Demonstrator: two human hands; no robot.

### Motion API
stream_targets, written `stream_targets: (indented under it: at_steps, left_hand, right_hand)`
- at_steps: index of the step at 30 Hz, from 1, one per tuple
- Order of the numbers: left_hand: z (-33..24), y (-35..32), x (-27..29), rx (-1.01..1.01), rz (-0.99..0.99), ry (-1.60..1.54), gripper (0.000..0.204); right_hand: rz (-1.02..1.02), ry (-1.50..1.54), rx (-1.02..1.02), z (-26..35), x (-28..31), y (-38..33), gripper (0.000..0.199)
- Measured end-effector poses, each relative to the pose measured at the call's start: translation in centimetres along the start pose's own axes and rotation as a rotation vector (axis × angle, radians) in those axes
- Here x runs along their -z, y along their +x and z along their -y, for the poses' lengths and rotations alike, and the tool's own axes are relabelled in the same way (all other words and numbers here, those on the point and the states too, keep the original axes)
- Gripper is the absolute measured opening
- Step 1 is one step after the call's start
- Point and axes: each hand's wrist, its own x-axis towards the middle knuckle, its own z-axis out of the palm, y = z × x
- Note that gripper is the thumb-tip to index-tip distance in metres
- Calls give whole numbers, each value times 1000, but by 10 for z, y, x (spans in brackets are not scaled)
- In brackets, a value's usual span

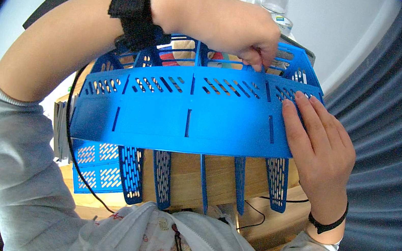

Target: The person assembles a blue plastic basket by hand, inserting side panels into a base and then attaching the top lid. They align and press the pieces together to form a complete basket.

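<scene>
Blue slotted basket [186, 118] held up, left hand [235, 27] pinching its divider, right hand [318, 147] flat on wall, released

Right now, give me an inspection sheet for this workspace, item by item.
Surface: wooden table, mostly covered.
Job's things: blue slotted plastic organizer, held up over the table; divider panels hang below.
Clutter: loose blue perforated panels at left; clear bottles behind.
Hands: left hand pinches the organizer's top edge; right hand lies flat on its front panel.
Cables: black cable down the left; another under the table edge.
Surroundings: white wall, grey ribbed surface at right.
</scene>
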Motion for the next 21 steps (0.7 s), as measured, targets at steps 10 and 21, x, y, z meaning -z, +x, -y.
stream_targets:
  at_steps: [10, 21]
  left_hand:
    - [-13, -4, 9, 87, 71, 9, 22]
    - [-26, 0, 30, 154, 62, -64, 28]
  right_hand:
    - [9, -16, 9, -1, 0, 7, 36]
    - [-184, 220, -92, -30, 5, -23, 30]
